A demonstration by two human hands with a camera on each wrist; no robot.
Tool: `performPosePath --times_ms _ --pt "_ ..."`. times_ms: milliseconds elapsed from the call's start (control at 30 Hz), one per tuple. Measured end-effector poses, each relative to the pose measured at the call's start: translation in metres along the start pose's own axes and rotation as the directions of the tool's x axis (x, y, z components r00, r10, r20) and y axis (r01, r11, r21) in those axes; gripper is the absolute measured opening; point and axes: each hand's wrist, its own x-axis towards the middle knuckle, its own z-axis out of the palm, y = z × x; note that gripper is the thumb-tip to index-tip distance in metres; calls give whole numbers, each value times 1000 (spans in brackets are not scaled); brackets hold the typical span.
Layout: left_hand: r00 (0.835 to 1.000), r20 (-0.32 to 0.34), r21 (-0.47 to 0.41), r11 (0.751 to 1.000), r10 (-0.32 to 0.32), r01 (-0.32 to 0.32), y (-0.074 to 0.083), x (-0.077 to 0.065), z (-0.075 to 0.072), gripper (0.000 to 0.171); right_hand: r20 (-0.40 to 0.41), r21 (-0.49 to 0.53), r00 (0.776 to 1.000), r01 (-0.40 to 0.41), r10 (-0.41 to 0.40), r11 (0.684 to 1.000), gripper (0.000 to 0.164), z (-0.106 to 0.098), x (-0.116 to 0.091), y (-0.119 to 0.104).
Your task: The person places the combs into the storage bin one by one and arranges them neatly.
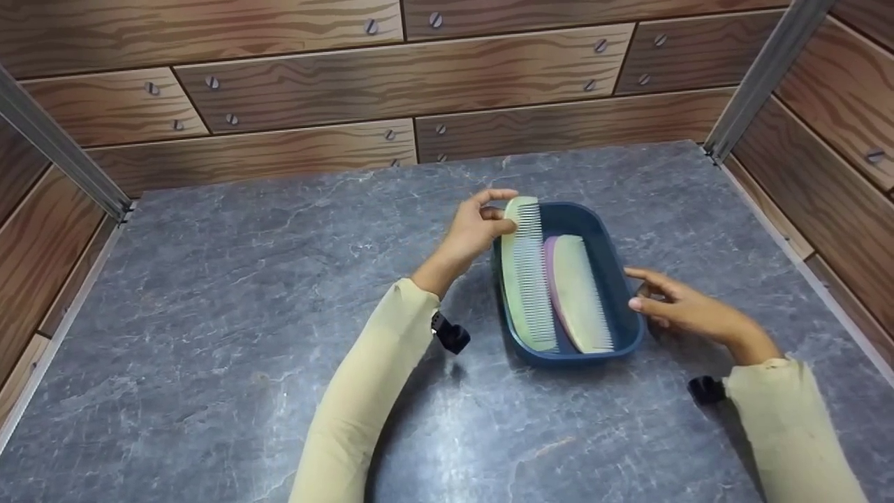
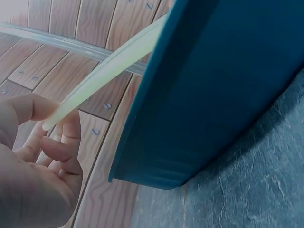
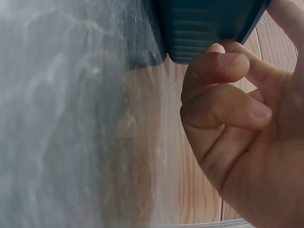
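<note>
My left hand [image 1: 475,227] pinches the upper end of a long pale green comb [image 1: 520,279] between thumb and fingers. That comb leans in a dark blue plastic tub [image 1: 628,342], its held end above the far left rim. In the left wrist view the comb [image 2: 99,78] shows edge-on, slanting over the tub's wall [image 2: 213,104]. Beside it in the tub lies another pale green comb [image 1: 580,293], over a purple comb-like piece [image 1: 553,262] that is mostly covered. My right hand [image 1: 688,307] touches the tub's right side with its fingertips, the other fingers loosely bent.
The tub stands on a grey marble-patterned table [image 1: 244,300], right of its middle. Wood-patterned panels [image 1: 314,84] close off the back and both sides. Metal posts [image 1: 761,84] stand at the back corners. A small black camera [image 1: 452,335] sits on each wrist.
</note>
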Motion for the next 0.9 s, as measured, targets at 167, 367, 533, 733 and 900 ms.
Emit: performPosePath --times_ms 167,367,533,733,900 --pt "999 26 38 999 -18 17 -3 0 1 47 8 2 1000 14 -15 1000 62 1 0 0" --pt "999 47 59 998 -15 12 -7 2 4 48 6 10 1000 3 -3 1000 62 0 0 -1" --pt "999 42 64 998 -23 21 -11 6 5 50 1 10 1000 2 -2 1000 62 0 0 -1" --pt "999 29 97 995 -16 13 -15 10 6 50 -1 14 999 33 -33 999 62 1 0 0" --pt "1000 23 166 986 -3 0 -18 12 5 48 1 2 998 59 -59 998 60 1 0 1"
